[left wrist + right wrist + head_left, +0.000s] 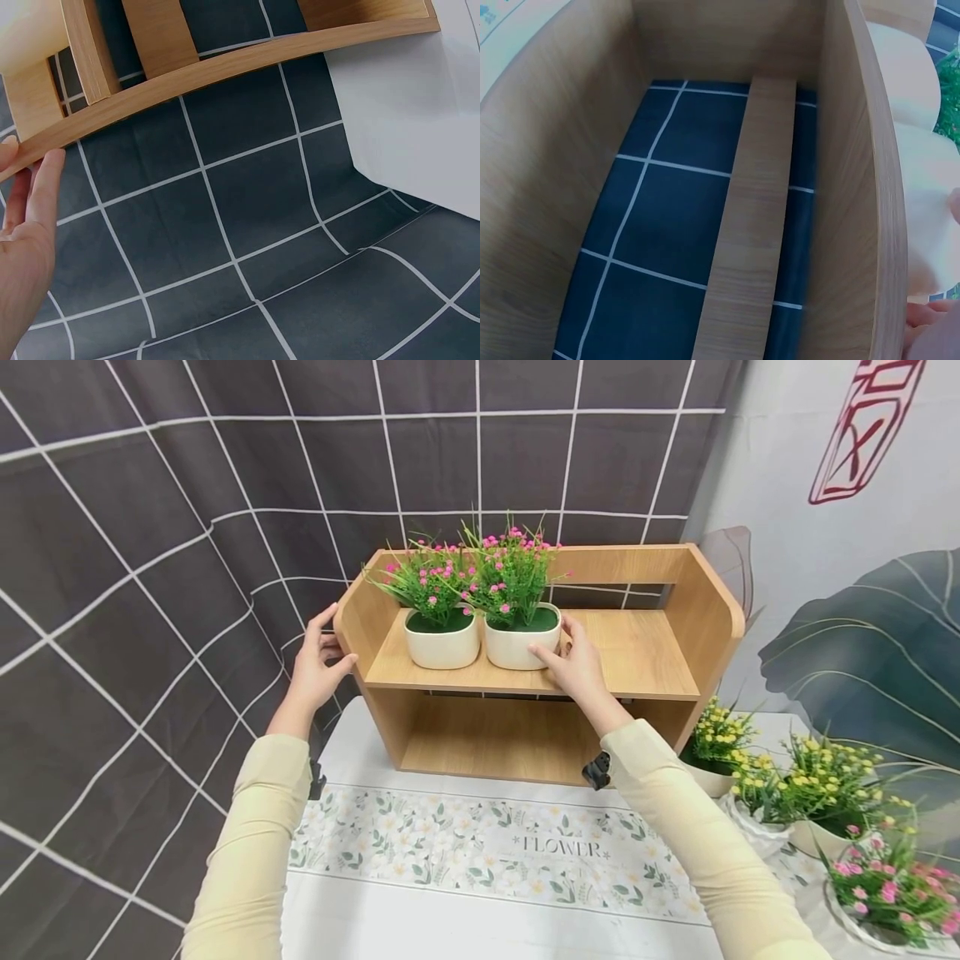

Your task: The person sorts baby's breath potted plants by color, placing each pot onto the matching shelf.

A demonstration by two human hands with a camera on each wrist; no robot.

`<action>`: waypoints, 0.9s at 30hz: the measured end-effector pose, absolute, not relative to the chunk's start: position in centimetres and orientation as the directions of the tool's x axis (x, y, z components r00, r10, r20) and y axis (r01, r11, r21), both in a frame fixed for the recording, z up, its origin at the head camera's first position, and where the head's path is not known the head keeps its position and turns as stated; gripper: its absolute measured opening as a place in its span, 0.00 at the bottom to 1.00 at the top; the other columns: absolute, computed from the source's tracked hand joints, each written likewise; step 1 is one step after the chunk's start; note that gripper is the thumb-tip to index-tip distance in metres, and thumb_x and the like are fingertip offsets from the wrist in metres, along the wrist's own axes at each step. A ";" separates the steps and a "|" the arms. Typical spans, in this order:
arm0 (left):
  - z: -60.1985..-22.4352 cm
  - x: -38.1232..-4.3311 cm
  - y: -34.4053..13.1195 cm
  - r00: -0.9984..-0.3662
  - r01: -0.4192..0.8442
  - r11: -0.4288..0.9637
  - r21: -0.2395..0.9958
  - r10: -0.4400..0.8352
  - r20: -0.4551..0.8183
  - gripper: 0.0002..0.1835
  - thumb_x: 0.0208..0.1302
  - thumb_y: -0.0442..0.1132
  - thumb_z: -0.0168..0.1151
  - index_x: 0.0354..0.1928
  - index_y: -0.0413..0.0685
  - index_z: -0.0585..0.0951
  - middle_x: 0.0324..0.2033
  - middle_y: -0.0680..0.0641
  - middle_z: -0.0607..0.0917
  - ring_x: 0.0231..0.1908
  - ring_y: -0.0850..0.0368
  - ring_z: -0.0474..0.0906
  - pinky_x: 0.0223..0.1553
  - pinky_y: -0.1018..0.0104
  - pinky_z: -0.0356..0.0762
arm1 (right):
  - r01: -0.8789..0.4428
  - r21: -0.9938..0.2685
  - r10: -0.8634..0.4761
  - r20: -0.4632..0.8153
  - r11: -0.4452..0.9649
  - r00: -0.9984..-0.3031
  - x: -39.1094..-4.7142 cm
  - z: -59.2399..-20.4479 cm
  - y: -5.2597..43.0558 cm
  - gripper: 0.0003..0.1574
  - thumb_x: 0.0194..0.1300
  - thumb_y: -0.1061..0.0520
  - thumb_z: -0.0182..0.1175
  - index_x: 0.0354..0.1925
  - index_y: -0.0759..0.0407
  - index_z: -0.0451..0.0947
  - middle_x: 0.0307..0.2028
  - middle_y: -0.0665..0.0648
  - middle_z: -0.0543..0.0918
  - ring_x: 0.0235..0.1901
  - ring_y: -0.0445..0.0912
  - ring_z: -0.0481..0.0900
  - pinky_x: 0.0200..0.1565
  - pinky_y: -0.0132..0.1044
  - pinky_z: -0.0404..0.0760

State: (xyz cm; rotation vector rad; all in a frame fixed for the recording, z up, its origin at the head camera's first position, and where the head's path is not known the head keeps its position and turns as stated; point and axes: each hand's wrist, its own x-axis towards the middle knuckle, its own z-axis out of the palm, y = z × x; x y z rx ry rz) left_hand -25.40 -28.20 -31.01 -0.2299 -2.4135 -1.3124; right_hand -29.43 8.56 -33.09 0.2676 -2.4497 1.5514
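Observation:
A two-tier wooden desk shelf (pixel 637 647) stands at the back of the table. Two oval white pots with pink flowers and green grass sit side by side on its upper board: the left flowerpot (pixel 444 649) and the right flowerpot (pixel 517 648). My right hand (pixel 581 667) grips the right flowerpot at its right end, thumb across the front. In the right wrist view only part of that hand shows beside the white pot (pixel 928 202). My left hand (pixel 315 664) holds the edge of the shelf's left side panel between thumb and fingers, as the left wrist view also shows.
At the right of the table stand several potted plants, with yellow flowers (pixel 821 777) and pink flowers (pixel 888 889). A floral runner (pixel 465 843) lies before the shelf. Dark grid-patterned cloth (pixel 247 468) hangs behind and at the left.

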 end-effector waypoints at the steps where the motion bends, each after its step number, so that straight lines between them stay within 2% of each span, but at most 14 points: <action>1: -31.0 -25.4 -28.2 -0.911 0.327 0.547 0.771 -0.036 0.412 0.42 0.60 0.23 0.56 0.73 0.52 0.51 0.54 0.26 0.71 0.54 0.31 0.71 0.53 0.40 0.72 | -0.276 -0.865 -0.028 0.291 0.420 -0.956 -29.4 -33.1 8.7 0.47 0.61 0.51 0.64 0.70 0.64 0.54 0.69 0.65 0.61 0.70 0.55 0.57 0.69 0.46 0.60; 3: -31.1 -25.3 -28.1 -0.901 0.347 0.543 0.765 -0.032 0.432 0.41 0.60 0.24 0.57 0.72 0.54 0.53 0.52 0.27 0.72 0.52 0.33 0.72 0.52 0.44 0.75 | -0.281 -0.864 -0.016 0.302 0.418 -0.953 -29.2 -33.2 8.8 0.47 0.60 0.51 0.65 0.69 0.65 0.55 0.69 0.65 0.61 0.70 0.55 0.57 0.68 0.47 0.60; 7: -31.1 -25.3 -28.1 -0.896 0.357 0.545 0.759 -0.029 0.443 0.41 0.60 0.24 0.57 0.72 0.58 0.55 0.51 0.27 0.72 0.52 0.33 0.72 0.52 0.44 0.75 | -0.304 -0.865 0.016 0.338 0.398 -0.941 -28.7 -33.5 9.1 0.46 0.60 0.51 0.65 0.68 0.67 0.56 0.68 0.67 0.62 0.68 0.57 0.59 0.67 0.48 0.62; 9: -31.2 -25.4 -28.1 -0.900 0.348 0.549 0.760 -0.032 0.435 0.41 0.60 0.24 0.57 0.72 0.56 0.54 0.51 0.27 0.72 0.52 0.33 0.72 0.52 0.44 0.74 | -0.329 -0.862 0.030 0.368 0.385 -0.929 -28.3 -33.7 9.1 0.44 0.60 0.53 0.65 0.67 0.69 0.58 0.66 0.68 0.64 0.66 0.58 0.61 0.66 0.48 0.63; 10: -31.2 -25.4 -28.2 -0.905 0.337 0.555 0.761 -0.031 0.423 0.41 0.60 0.23 0.56 0.72 0.55 0.53 0.52 0.26 0.72 0.53 0.32 0.72 0.53 0.41 0.72 | -0.343 -0.860 0.034 0.384 0.378 -0.923 -28.1 -33.8 9.2 0.44 0.60 0.53 0.65 0.66 0.70 0.59 0.65 0.69 0.65 0.66 0.58 0.62 0.66 0.49 0.64; 15: -31.2 -25.4 -28.3 -0.913 0.318 0.567 0.760 -0.034 0.407 0.42 0.60 0.23 0.57 0.72 0.52 0.51 0.53 0.27 0.72 0.54 0.34 0.72 0.53 0.43 0.72 | -0.412 -0.832 0.042 0.458 0.373 -0.888 -27.1 -34.2 9.3 0.39 0.59 0.56 0.65 0.62 0.73 0.62 0.60 0.70 0.69 0.62 0.58 0.66 0.62 0.50 0.68; 21: -31.1 -25.3 -28.4 -0.912 0.321 0.563 0.762 -0.033 0.408 0.42 0.60 0.22 0.57 0.73 0.52 0.51 0.54 0.27 0.72 0.54 0.34 0.72 0.52 0.42 0.73 | -0.444 -0.824 0.068 0.496 0.353 -0.866 -25.3 -34.6 9.5 0.37 0.58 0.56 0.66 0.60 0.73 0.65 0.57 0.69 0.72 0.59 0.57 0.68 0.61 0.49 0.69; 27: -31.1 -25.5 -28.3 -0.914 0.315 0.561 0.765 -0.039 0.404 0.43 0.60 0.22 0.56 0.73 0.54 0.51 0.54 0.27 0.72 0.54 0.34 0.72 0.53 0.42 0.72 | -0.501 -0.795 0.097 0.560 0.343 -0.823 -23.8 -35.4 9.9 0.35 0.54 0.61 0.68 0.57 0.75 0.67 0.55 0.72 0.73 0.58 0.59 0.70 0.59 0.51 0.70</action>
